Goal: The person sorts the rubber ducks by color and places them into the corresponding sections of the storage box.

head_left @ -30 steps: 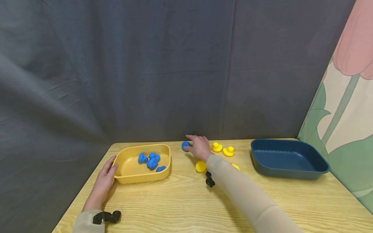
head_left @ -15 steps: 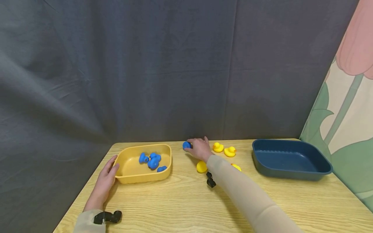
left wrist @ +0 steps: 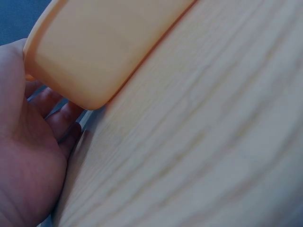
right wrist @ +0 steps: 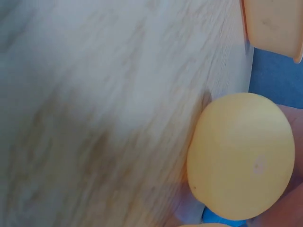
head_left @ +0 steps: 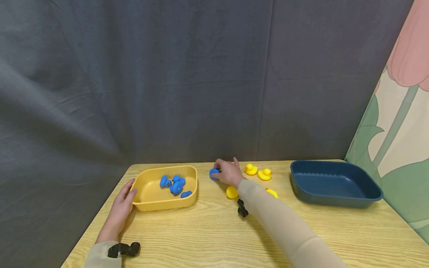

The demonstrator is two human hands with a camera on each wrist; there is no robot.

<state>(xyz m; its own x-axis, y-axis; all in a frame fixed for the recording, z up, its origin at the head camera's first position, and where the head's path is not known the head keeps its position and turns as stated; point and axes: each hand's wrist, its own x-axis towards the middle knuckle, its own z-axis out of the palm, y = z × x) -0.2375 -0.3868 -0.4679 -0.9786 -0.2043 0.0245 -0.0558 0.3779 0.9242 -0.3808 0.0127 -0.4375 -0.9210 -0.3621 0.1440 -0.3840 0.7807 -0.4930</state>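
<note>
My right hand [head_left: 229, 173] pinches a small blue toy [head_left: 214, 174] between thumb and fingers, at the far side of the table. It looks like a rubber duck, but the fingers cover part of it. In the right wrist view a yellow rubber duck [right wrist: 241, 156] fills the foreground, and only a sliver of the blue toy [right wrist: 225, 220] shows below it. My left hand [head_left: 117, 210] rests against the left end of a yellow basin [head_left: 164, 204], its fingers loosely bent along the outside. Several blue toy ducks [head_left: 176, 187] lie inside that basin.
To the right of my right hand stand two yellow ducks [head_left: 264, 174]. Another yellow duck [head_left: 272, 192] is partly hidden by my right sleeve [head_left: 278, 223]. A dark blue basin [head_left: 335, 201] stands at the right. A grey curtain [head_left: 201, 93] hangs behind the table.
My right fingers have closed on the blue toy, which has shifted slightly towards me. The nearby yellow duck has tilted a little. My left hand stays against the yellow basin.
</note>
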